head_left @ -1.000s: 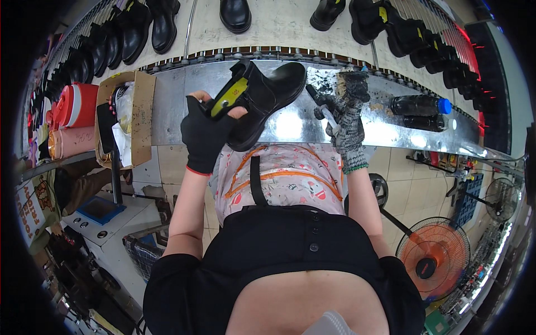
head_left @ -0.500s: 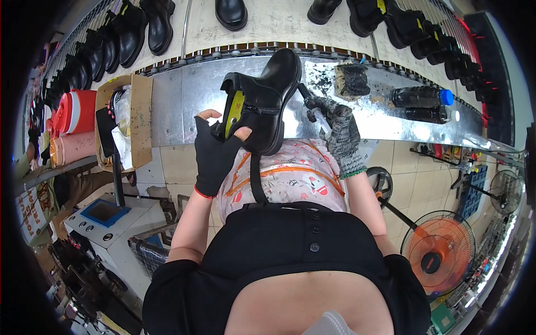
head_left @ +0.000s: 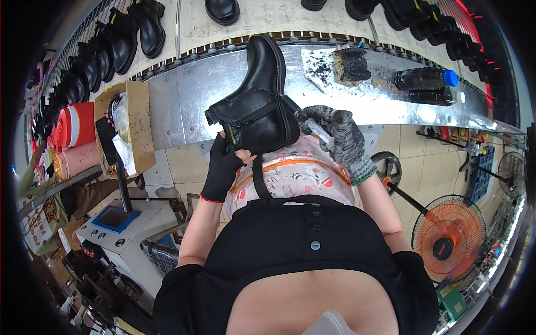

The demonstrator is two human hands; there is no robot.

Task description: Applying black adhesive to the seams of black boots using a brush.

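Left hand (head_left: 223, 167), black-gloved, clamped under boot (head_left: 258, 106), tilted above bench (head_left: 184, 95) edge. Right hand (head_left: 340, 137), grey-gloved, closed round small pale tool (head_left: 318, 131) at heel. Likely mid-touch-up of heel; next calls for steady boot, careful tool pressure.

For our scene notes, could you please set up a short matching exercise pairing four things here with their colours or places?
Things:
1. boot
2. left hand
3. right hand
4. fan

Descriptions:
A. grey speckled glove
B. orange, on the floor at the right
C. black glove with bare fingertips
D. black, held over the metal bench

Pairs: 1-D, 2-C, 3-A, 4-B
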